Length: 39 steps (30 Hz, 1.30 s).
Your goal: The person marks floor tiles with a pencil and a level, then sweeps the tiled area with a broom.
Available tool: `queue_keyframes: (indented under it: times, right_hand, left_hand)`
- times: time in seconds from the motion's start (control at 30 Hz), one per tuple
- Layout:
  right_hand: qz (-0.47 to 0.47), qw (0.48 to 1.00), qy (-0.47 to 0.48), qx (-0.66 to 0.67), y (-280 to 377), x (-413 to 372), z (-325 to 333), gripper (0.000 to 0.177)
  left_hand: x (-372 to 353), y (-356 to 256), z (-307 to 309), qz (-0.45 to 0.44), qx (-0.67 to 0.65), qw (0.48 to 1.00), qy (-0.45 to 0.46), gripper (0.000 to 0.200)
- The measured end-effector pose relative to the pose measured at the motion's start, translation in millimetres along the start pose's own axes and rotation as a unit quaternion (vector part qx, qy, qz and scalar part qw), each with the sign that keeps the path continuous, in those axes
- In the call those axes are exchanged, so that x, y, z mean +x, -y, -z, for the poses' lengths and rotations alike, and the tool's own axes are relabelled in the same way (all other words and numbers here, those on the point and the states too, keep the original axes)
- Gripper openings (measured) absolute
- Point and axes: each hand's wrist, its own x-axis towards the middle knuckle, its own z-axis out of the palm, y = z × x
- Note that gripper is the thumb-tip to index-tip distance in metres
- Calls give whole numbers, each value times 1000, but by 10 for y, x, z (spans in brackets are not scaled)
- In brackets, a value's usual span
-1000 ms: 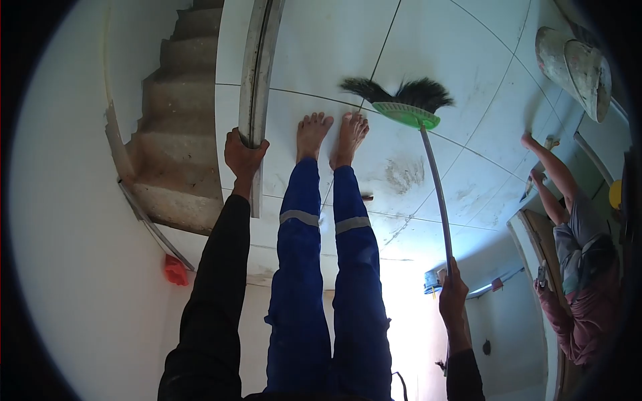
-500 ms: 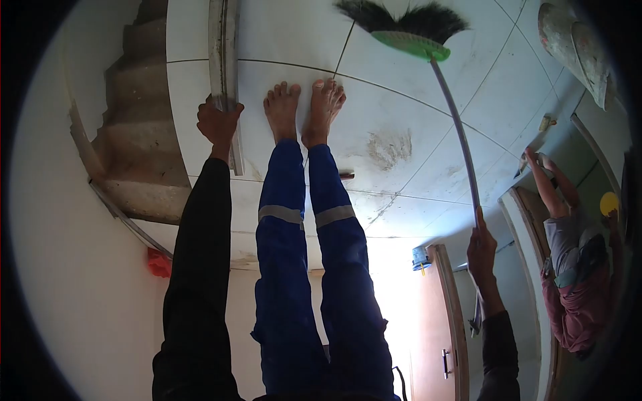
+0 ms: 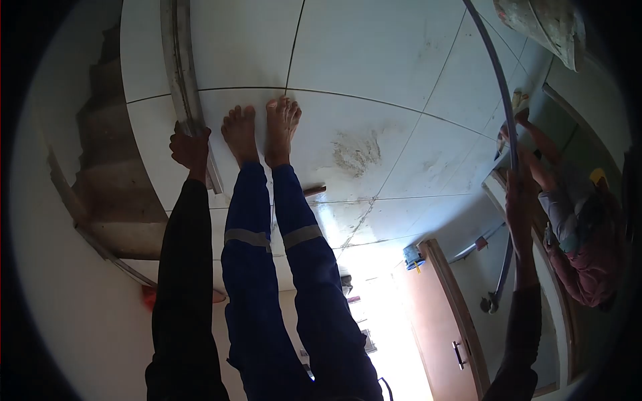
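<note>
My left hand [image 3: 190, 148] is closed around the end part of a long grey rail [image 3: 179, 67], worn along its length, which runs up the view beside the stairs. In my right hand [image 3: 520, 200] is the long thin handle of a broom [image 3: 498, 63], held well out to the right. The broom's head lies beyond the top edge of the view. Between my hands, my bare feet [image 3: 261, 134] stand on white floor tiles [image 3: 334, 60]. A dirty smear [image 3: 358, 152] marks the tiles right of my feet.
Stairs [image 3: 117, 160] drop away at the left. Another person [image 3: 582, 234] is at the right, near a doorway. A stained pale sack-like object [image 3: 540, 27] lies at upper right. A blue tin [image 3: 414, 256] stands by an opened door [image 3: 435, 314], and a small brown piece [image 3: 314, 191] lies near my leg.
The view has swung right, so my feet and the rail appear farther left. The green broom head has gone out past the top edge. Both hands keep their hold.
</note>
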Motion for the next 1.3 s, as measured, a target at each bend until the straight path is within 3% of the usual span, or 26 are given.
queue_keyframes:
  times: [0.03, 0.1, 0.13, 0.2, 0.33, 0.43, 0.5, 0.57, 0.6, 0.7, 0.77, 0.8, 0.87, 0.93, 0.97, 1.07, 1.1, 1.13, 1.2, 1.23, 1.3]
  right_hand:
    - [14, 998, 22, -49, -197, 404, -30, 49]
    - [-2, 997, 54, -52, -120, 438, -174, 49]
    - [-3, 999, 45, 15, 121, 288, -212, 49]
    - [53, 996, 37, 61, -159, -514, -511, 61]
    - [-92, 977, 168, 90, -271, -2040, -177, 58]
    - [-95, 982, 83, 143, -70, -2608, 94, 59]
    - [-101, 978, 16, 181, 457, -2582, 479, 61]
    - [-77, 969, -54, 227, 698, -2281, 699, 63]
    - [-138, 954, -1, 264, 837, -2012, 884, 64]
    - [-92, 946, -83, 300, 1081, -869, 1278, 65]
    - [-64, 938, -145, 307, 977, 110, 1255, 62]
    - [-101, 941, -115, 300, 1015, 633, 1530, 61]
    - [-87, 942, -154, 284, 882, 1791, 1718, 61]
    - [-108, 956, -135, 236, 737, 2833, 2052, 57]
    - [-121, 955, -125, 239, 618, 3277, 2134, 57]
    - [-132, 955, -104, 243, 192, 3617, 1575, 59]
    - [-122, 959, -105, 235, 16, 3562, 1418, 61]
    - [-148, 966, -49, 207, -46, 3081, 1396, 66]
    - [-162, 970, 61, 169, -297, 1885, 1052, 72]
    - [-161, 970, 68, 170, -447, 1193, 817, 73]
    - [-202, 950, 123, 202, -577, 181, 1101, 66]
  left_hand:
    - [2, 11, -21, -11, 31, 999, -9, 101]
    - [4, 11, 118, -25, 39, 999, 13, 107]
    - [11, 25, 277, -24, 43, 998, 32, 113]
    - [-127, 141, 662, -71, 64, 995, 23, 121]
    - [-738, 832, 1460, -63, 3, 981, 183, 111]
    - [-1385, 1271, 2366, -39, 8, 968, 248, 95]
    - [-1767, 1447, 2972, -9, 14, 963, 269, 85]
    - [-2009, 1484, 3518, 21, 20, 961, 276, 75]
    - [-2074, 1464, 3757, 37, 25, 960, 278, 70]
    - [-2094, 1185, 4343, 79, 24, 959, 271, 62]
    - [-1895, 816, 4614, 71, 24, 968, 237, 57]
    - [-1812, 665, 4750, 64, 10, 971, 232, 56]
    - [-1679, 84, 5052, 43, 31, 978, 200, 51]
    - [-1642, -459, 5308, 79, 3, 978, 196, 47]
    - [-1631, -683, 5354, 43, -1, 981, 187, 45]
    - [-1620, -1339, 5497, -5, 29, 971, 236, 43]
    - [-1634, -1487, 5541, -3, 29, 967, 251, 44]
    - [-1678, -1686, 5622, 10, 44, 965, 259, 45]
    - [-1755, -1854, 5747, 24, 56, 955, 292, 49]
    - [-1765, -2125, 5926, 53, 80, 940, 326, 42]
    - [-1745, -2087, 6014, 32, 93, 948, 302, 44]
